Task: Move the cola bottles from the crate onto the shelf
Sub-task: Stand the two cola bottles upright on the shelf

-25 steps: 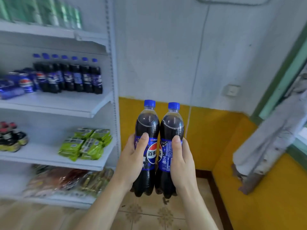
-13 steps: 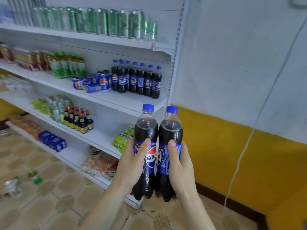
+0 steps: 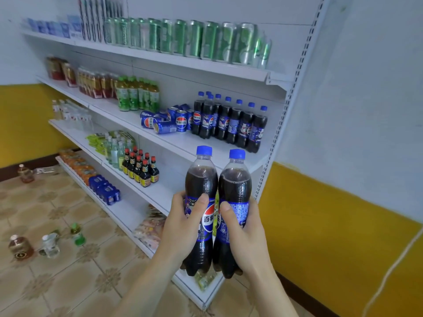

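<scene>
- I am mid-carry, as I judge it: my left hand (image 3: 183, 221) wraps one cola bottle (image 3: 201, 191) and my right hand (image 3: 246, 227) wraps a second cola bottle (image 3: 235, 191), both upright, pressed side by side and touching
- My left thumb lies across the front of its label with the fingers curled behind; my right thumb does the same on its bottle, so both hands are grasping, neither released
- The two bottles hang in the air in front of the white shelf unit (image 3: 231, 160), below the board where they belong and not yet resting on anything
- The crate is not in view
- On that board a row of cola bottles (image 3: 231, 122) already stands near the right end, just beside some blue cola cans (image 3: 170, 122), a few of them lying on their sides
- Next, I reckon, I must lift both bottles to that board and set them on the bare strip in front of the standing row, bases flat, without knocking the row
- The bottles look full of dark cola, with blue caps, blue labels and ribbed waists where my fingers sit; clear plastic, likely a little slippery, so a firm hold seems wise
</scene>
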A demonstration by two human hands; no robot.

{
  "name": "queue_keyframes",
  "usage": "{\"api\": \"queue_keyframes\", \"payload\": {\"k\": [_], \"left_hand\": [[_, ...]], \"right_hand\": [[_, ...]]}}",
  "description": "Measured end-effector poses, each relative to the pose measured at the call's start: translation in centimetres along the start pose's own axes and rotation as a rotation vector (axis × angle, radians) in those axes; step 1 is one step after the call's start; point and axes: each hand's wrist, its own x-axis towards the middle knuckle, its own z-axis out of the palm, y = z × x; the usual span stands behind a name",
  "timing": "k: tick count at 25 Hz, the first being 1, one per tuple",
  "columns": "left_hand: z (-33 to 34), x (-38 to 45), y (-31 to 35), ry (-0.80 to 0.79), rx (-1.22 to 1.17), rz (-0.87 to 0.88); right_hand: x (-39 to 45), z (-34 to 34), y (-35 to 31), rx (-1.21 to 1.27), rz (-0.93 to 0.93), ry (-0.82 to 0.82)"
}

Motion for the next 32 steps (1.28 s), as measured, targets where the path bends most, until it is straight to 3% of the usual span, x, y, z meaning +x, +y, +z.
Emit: {"api": "queue_keyframes", "payload": {"k": [4, 15, 32], "left_hand": [[-3.5, 5.8, -0.2, -0.027, -0.034, 0.027], [-10.4, 22.1, 0.0, -0.148, 0.011, 0.098], [-4.7, 46.8, -2.9, -0.29, 0.185, 0.182]], "right_hand": [[4.5, 4.4, 0.2, -0.006, -0.015, -0.025], [16.8, 15.6, 1.9, -0.08, -0.01, 0.179], [39.2, 15.7, 7.6, -0.035, -0.049, 0.341]]}}
